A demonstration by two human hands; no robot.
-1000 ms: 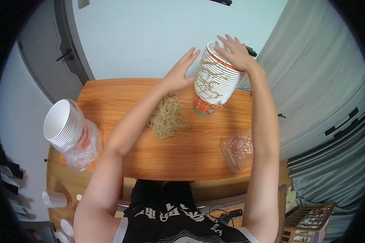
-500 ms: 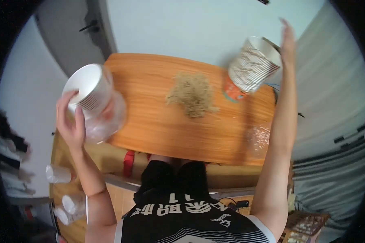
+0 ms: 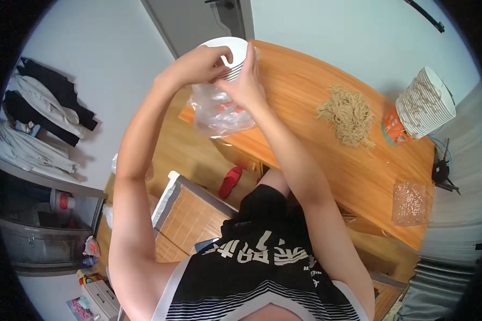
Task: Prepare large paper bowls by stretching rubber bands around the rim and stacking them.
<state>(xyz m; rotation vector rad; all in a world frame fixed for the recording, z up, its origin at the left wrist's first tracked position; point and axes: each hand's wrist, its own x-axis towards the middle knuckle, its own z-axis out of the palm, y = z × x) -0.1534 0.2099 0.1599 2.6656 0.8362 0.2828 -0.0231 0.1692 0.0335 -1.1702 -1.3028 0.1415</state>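
Fingers of both hands (image 3: 227,75) grip stacked cups (image 3: 231,53) (plastic-wrapped).

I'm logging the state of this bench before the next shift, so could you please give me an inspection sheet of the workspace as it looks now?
Surface: wooden table, orange-brown, mostly bare.
Job's things: stack of white paper cups in a clear plastic sleeve, held at the table's left end.
Clutter: heap of tan strands; second cup stack lying tilted on an orange base; small clear bag of pale bits.
Hands: left hand on the cup rim; right hand grips the stack's side.
Cables: dark cable past the table's right end.
Surroundings: clothes piled at left; red slipper on the floor.
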